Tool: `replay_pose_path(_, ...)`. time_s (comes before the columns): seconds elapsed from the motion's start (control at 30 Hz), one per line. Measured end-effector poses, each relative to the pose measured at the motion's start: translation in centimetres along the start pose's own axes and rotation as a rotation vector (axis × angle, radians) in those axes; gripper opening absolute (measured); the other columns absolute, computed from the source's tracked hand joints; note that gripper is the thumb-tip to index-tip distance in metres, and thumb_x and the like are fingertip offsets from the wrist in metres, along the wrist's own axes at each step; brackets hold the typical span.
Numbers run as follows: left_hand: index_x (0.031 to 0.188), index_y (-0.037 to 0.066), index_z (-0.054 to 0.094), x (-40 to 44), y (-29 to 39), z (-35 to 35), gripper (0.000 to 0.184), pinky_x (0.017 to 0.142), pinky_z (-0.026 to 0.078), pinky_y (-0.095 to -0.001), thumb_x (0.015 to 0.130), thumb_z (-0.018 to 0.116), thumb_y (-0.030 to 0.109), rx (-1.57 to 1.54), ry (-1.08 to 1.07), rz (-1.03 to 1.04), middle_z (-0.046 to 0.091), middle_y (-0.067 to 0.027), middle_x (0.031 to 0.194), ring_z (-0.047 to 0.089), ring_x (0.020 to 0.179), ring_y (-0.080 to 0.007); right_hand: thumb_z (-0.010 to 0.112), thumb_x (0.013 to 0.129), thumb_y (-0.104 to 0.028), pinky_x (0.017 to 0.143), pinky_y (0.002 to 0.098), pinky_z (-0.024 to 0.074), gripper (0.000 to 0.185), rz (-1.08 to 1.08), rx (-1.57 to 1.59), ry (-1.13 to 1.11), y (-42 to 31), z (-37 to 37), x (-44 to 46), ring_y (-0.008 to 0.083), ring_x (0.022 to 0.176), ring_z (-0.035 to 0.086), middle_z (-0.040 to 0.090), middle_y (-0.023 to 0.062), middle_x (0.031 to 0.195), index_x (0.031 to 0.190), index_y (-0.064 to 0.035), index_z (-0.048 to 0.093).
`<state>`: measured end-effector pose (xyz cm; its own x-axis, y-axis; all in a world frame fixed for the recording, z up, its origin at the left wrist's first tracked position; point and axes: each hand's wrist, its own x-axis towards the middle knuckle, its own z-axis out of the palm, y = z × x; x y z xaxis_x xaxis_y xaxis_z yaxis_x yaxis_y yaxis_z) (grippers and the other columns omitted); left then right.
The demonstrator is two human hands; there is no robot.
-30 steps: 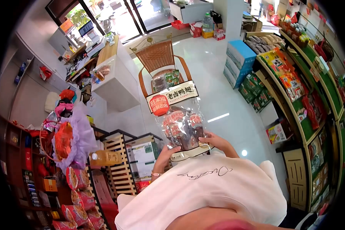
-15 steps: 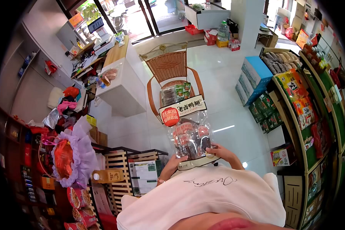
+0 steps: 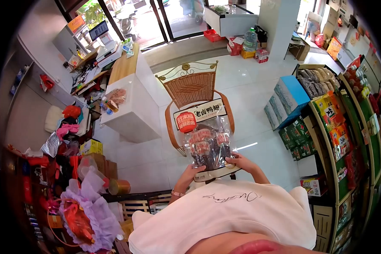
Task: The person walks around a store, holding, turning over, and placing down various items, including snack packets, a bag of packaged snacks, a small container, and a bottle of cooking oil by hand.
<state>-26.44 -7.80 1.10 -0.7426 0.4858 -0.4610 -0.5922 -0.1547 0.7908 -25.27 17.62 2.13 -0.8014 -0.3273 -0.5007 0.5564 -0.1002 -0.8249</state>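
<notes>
Left hand [image 3: 193, 170], one: palm side turned inward, closed in a grip before the torso, thumb uppermost and directed toward the body's midline, remaining fingers largely hidden; left wrist [image 3: 177, 193] ringed by a bracelet [image 3: 178, 194], left forearm [image 3: 183, 183] bare, slanting forward and inward. Right hand [image 3: 241, 161], one: likewise closed in a grip, level with its counterpart or slightly farther forward, digits directed inward, underside hidden; right forearm [image 3: 259, 175] bare, slanting forward and inward. Arms, one pair: roughly mirrored, hands near but apart, upper portions covered by a pale sweatshirt [image 3: 224, 207].
</notes>
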Motion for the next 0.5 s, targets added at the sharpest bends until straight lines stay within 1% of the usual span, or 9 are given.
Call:
replay_pose_path(0.03,0.105,-0.003,0.051,0.9,0.6,-1.1,0.039,0.077,0.042,-0.0264,0.075,0.063,0.017,0.026,0.017,0.007,0.058,-0.0069,0.097,0.054,0.085,-0.014,0.059,0.079,-0.032,0.065,0.0223,0.0412,0.044,0.013,-0.012,0.015,-0.6,0.0,1.4,0.0091,0.077,0.05,0.055,0.0003,0.089,0.116,-0.0106,0.047)
replay_pose_path(0.1,0.106,-0.002,0.05,2.5,2.3,-2.7,0.039,0.078,0.042,-0.0268,0.075,0.063,0.016,-0.01,0.017,0.024,0.057,-0.0068,0.098,0.054,0.087,-0.0143,0.059,0.079,-0.033,0.064,0.0223,0.0396,0.045,0.054,-0.034,0.056,-4.0,1.5,1.9,0.0086,0.077,0.049,0.055,0.0,0.089,0.116,-0.0109,0.047)
replay_pose_path(0.2,0.108,-0.001,0.049,4.2,3.1,-5.0,0.039,0.079,0.042,-0.0272,0.074,0.063,0.014,-0.075,0.003,-0.018,0.056,-0.0067,0.1,0.054,0.088,-0.0147,0.06,0.078,-0.035,0.063,0.0216,0.0355,0.047,0.052,-0.047,-0.003,-2.0,0.6,6.8,0.0079,0.078,0.046,0.055,0.0,0.089,0.116,-0.0109,0.047)
replay_pose_path(0.23,0.108,-0.001,0.048,4.8,3.4,-5.8,0.04,0.079,0.042,-0.0274,0.074,0.063,0.013,-0.094,-0.004,-0.04,0.056,-0.0067,0.101,0.054,0.089,-0.0149,0.06,0.078,-0.036,0.061,0.0208,0.0315,0.049,0.068,-0.061,0.007,-1.2,0.3,8.0,0.0074,0.078,0.043,0.055,0.0003,0.09,0.117,-0.0109,0.046)
replay_pose_path(0.33,0.108,-0.001,0.048,5.4,4.5,-6.6,0.039,0.079,0.042,-0.0274,0.074,0.063,0.011,-0.106,0.003,-0.051,0.056,-0.0063,0.101,0.053,0.09,-0.0147,0.057,0.081,-0.027,0.07,0.0209,0.0389,0.042,0.084,-0.105,0.038,-2.8,1.2,8.7,0.0079,0.08,0.048,0.055,0.001,0.087,0.116,-0.0073,0.045)
replay_pose_path(0.37,0.108,-0.001,0.049,5.7,5.0,-6.6,0.039,0.079,0.042,-0.0273,0.074,0.063,0.011,-0.108,-0.009,-0.063,0.056,-0.0061,0.101,0.053,0.089,-0.0146,0.057,0.081,-0.027,0.065,0.0194,0.0372,0.04,0.02,-0.019,0.048,-2.8,1.6,9.0,0.0064,0.075,0.046,0.055,-0.0013,0.086,0.114,-0.0078,0.047)
replay_pose_path(0.5,0.108,-0.001,0.049,6.4,6.3,-7.0,0.04,0.079,0.043,-0.0268,0.073,0.064,0.011,-0.11,-0.026,-0.101,0.056,-0.0055,0.101,0.054,0.089,-0.0142,0.055,0.083,-0.026,0.063,0.0179,0.0349,0.037,0.066,0.053,-0.009,-2.8,1.0,10.4,0.0047,0.076,0.045,0.054,-0.003,0.09,0.115,-0.0095,0.047)
